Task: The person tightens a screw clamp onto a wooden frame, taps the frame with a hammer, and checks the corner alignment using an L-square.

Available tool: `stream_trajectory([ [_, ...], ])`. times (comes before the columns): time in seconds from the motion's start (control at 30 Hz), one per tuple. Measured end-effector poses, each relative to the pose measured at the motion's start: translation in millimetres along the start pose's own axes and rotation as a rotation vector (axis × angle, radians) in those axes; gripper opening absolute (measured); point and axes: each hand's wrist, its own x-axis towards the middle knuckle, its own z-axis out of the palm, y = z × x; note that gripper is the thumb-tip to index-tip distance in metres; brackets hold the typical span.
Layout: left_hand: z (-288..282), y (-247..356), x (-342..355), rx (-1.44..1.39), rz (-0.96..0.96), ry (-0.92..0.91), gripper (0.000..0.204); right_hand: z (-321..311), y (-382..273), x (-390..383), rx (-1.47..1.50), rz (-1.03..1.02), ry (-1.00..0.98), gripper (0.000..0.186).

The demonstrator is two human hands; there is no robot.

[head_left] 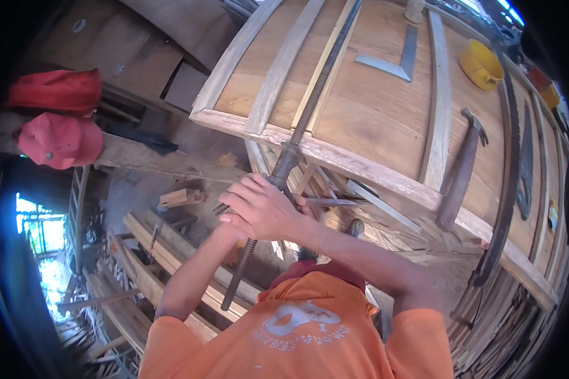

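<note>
A long screw clamp with a threaded rod (pixel 314 95) runs across a wooden panel (pixel 373 114), between two pale strips. Its thick metal head (pixel 288 158) sits at the panel's near edge, and the rod's free end (pixel 237 281) sticks out toward me. My right hand (pixel 259 205) is wrapped over the clamp's handle just below the head. Beneath it, my left hand (pixel 234 226) is closed around the same place, largely covered. A handle bar (pixel 329 202) shows to the right of the hands. Exactly how the fingers grip is partly hidden.
On the panel lie a metal square (pixel 392 66), a claw hammer (pixel 461 164), a yellow container (pixel 480 65) and a handsaw (pixel 525 161). A second long clamp (pixel 507 189) crosses its right side. Timber (pixel 171 271) is stacked lower left. A red cap (pixel 60 140) rests on a beam.
</note>
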Motion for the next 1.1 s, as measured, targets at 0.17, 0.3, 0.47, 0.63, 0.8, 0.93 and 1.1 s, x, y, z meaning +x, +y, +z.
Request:
stream_trajectory([
  [0.17,14.8,73.3,-42.0,0.24,-0.025,0.096,0.086,-38.2,-31.7,-29.5,0.013,0.191,0.398,0.031],
  [0.3,50.6,100.7,-65.9,0.552,0.089,0.179,0.099,-39.9,-27.3,-57.0,0.19,0.843,0.472,0.025],
  [0.47,82.6,101.3,-62.0,1.05,-0.195,0.089,0.085,-12.8,-0.1,-74.9,0.611,1.173,0.153,0.018],
  [0.63,65.8,104.3,-36.5,1.319,-0.311,0.137,0.068,-8.5,18.9,-69.6,0.459,1.172,0.029,0.037],
  [0.8,59.5,112.3,-21.4,1.325,-0.505,0.122,0.055,-9.2,19.5,-68.4,0.377,1.181,-0.037,0.036],
  [0.93,91.4,112.0,-26.6,1.23,-0.579,0.347,0.053,-15.5,12.8,-60.6,0.38,1.181,0.034,0.033],
  [1.1,116.5,75.4,-28.0,1.675,-0.095,0.474,0.046,-4.7,21.1,-70.3,0.274,1.186,0.025,0.034],
])
